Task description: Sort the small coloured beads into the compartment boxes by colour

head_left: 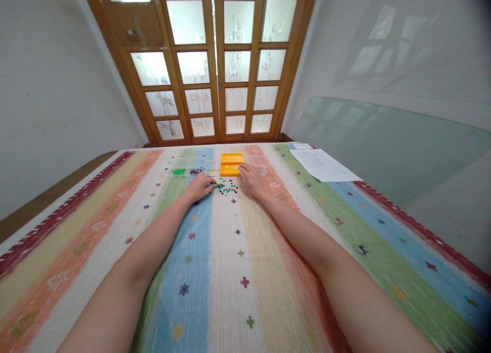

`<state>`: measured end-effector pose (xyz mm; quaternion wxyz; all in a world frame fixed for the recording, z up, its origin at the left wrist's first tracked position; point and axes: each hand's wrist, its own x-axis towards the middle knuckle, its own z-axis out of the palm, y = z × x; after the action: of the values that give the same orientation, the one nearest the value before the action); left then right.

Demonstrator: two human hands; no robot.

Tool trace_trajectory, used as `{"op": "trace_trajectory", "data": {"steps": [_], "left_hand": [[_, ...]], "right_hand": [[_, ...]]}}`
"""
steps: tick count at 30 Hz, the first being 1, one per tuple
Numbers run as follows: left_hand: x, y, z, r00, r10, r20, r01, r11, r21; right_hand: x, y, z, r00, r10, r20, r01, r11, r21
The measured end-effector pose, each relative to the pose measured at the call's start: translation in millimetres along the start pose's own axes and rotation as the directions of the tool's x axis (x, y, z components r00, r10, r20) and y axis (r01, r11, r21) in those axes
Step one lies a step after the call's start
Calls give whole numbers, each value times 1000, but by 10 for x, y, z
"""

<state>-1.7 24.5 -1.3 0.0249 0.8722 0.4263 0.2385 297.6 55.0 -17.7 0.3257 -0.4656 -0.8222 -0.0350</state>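
Both my arms reach far out over a striped cloth [226, 271]. A small heap of tiny coloured beads [226, 188] lies between my hands. My left hand [199, 186] rests to the left of the heap with fingers curled toward the beads in a pinch; what they hold is too small to see. My right hand [251, 179] lies to the right of the heap, fingers stretched forward and touching the near edge of a small orange tray [230, 164]. A clear compartment box [187, 172] with green and dark beads sits just beyond my left hand.
A white sheet of paper [322, 164] lies at the far right of the cloth. Wooden doors with frosted glass panes [218, 71] stand behind the far edge. A wall runs along the right, and the wooden edge of the surface shows at left.
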Motion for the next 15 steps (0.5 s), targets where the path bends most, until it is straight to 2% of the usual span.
{"op": "trace_trajectory", "data": {"steps": [2, 6, 15], "left_hand": [[11, 59, 3, 999, 42, 30, -42, 999, 4], [17, 88, 10, 998, 50, 39, -51, 998, 21], [16, 114, -6, 995, 83, 55, -84, 996, 16]], "right_hand": [[-11, 29, 34, 999, 20, 33, -20, 1000, -11], [-45, 66, 98, 996, 25, 87, -23, 999, -25], [-77, 2, 93, 998, -13, 63, 15, 999, -29]]}}
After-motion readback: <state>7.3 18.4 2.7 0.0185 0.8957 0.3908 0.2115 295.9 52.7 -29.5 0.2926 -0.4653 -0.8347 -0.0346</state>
